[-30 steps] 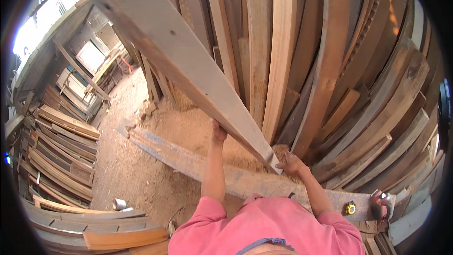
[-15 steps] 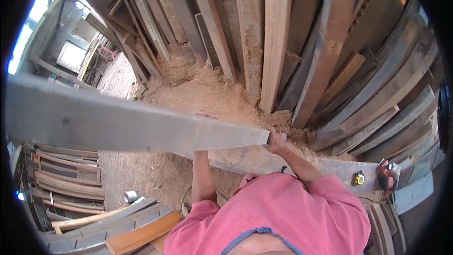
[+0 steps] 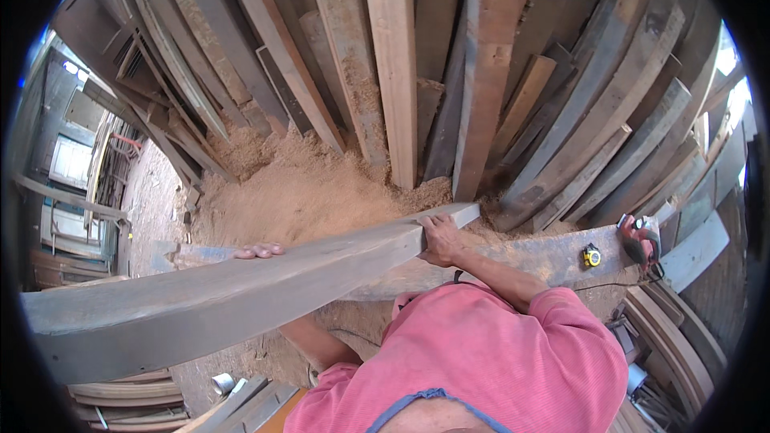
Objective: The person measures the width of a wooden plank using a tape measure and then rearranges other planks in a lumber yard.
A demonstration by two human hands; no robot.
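A long, thick, grey-brown wooden beam lies slantwise across my front, its near-left end large and its far end narrowing to the right. My right hand grips it close to that right end, fingers over the top. Around the far edge curl the fingertips of my left hand; the beam hides the rest of that hand, while the forearm comes up from below. Under the right part of the beam runs a low, worn plank bench.
Many rough boards lean upright along the far side, with a heap of sawdust at their feet. On the bench's right sit a yellow tape measure and a red corded power tool. A white cup lies at lower left, near stacked wood.
The beam's left end has dropped and swung nearer, showing its top face. Its right end has risen slightly in the picture. Both hands still hold it, and the view has turned rightward.
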